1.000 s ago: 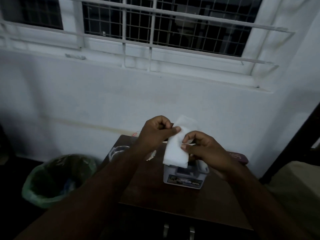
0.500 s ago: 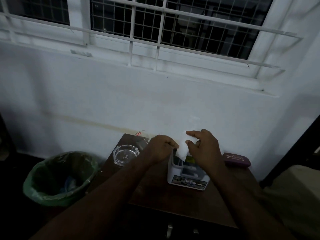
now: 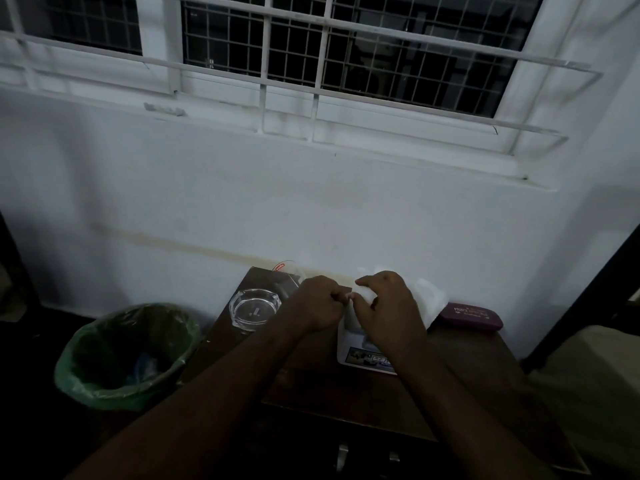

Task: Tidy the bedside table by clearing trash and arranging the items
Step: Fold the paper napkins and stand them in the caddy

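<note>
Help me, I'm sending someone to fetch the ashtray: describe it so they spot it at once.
Find the dark wooden bedside table under the barred window. The ashtray sits near its far left corner, just above the green-lined bin. It is the only clear glass piece, squarish with notched edges.

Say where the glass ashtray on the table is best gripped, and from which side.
Grip the glass ashtray by its thick outer rim, thumb and fingers on opposite sides, coming from above. It sits flat and open-topped on the table, left of both hands, with clear space around it; its smooth glass probably wants a firm pinch.
</note>
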Motion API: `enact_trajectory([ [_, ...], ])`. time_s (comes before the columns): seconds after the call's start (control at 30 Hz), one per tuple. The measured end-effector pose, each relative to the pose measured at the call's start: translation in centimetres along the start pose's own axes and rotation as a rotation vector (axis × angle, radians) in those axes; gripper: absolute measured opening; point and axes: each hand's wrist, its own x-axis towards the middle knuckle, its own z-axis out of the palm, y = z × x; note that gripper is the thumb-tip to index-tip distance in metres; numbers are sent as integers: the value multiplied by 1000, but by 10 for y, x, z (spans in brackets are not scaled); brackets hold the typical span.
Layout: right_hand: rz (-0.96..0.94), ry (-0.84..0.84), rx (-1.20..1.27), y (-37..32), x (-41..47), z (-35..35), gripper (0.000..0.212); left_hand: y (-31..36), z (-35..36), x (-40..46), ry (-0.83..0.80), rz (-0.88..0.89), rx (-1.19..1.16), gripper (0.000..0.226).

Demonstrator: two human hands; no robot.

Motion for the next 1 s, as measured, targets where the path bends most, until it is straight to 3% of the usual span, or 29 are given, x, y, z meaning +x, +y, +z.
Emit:
enact_trajectory([
  [0.13, -39, -84, -17, 6, 0, -6, 27, 4, -4, -3, 32, -2, 30, 51],
  [0.27, -59, 51, -145, 13, -23, -32, 38, 7, 13, -25, 149, 33, 204, 58],
  [0.33, -66, 84, -303, 21, -48, -35, 54, 9, 34, -48, 173, 93, 321, 74],
  [0.4, -38, 47, -449, 33, -78, -26, 76, 12, 60, -70, 84, 96, 431, 86],
  [0.5, 53, -33, -538, 45, -102, -7, 94, 7, 83, -83, 125, 196, 527, 93],
  [1.0, 57, -113, -540, 67, -64, 17, 104, -7, 92, -36, 122, 186, 570, 90],
])
